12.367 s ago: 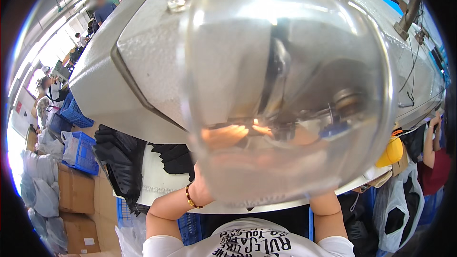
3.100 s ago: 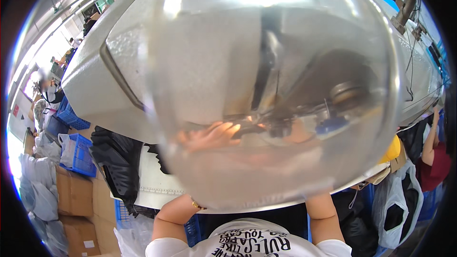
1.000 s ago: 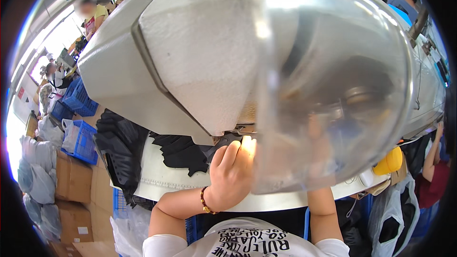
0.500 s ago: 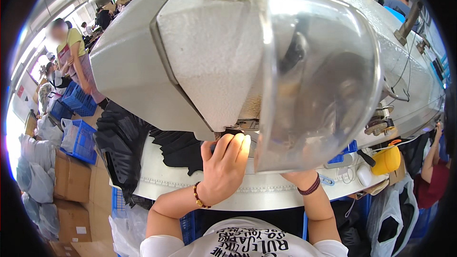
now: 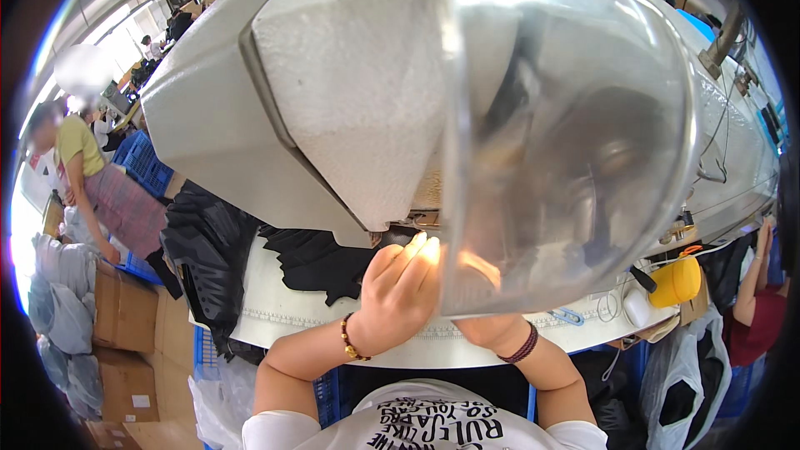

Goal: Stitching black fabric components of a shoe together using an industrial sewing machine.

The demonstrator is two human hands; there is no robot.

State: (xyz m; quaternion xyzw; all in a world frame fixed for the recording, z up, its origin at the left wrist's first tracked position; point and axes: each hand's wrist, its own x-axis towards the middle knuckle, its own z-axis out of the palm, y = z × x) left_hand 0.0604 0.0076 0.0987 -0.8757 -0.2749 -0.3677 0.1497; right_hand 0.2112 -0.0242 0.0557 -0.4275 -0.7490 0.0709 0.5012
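Observation:
A large pale sewing machine head fills the upper middle, with a curved clear plastic cover on its right side. Under its lower tip, my left hand is closed, fingers bent and pressed together at a dark piece of black fabric. Bright light falls on these fingertips. My right hand is close beside it, mostly behind the clear cover; glare and reflections blur its fingers, so what they hold is hidden. Black cut fabric pieces with a jagged edge lie fanned out left of my left hand.
A white table with a ruler strip curves around me. More black pieces hang over its left edge. At right are a yellow container and a blue clip. Cardboard boxes and a person in a yellow top are at left.
My right hand has moved left, toward my left hand. My left hand has shifted slightly right and down. The person at left has moved nearer, and the view has shifted a little.

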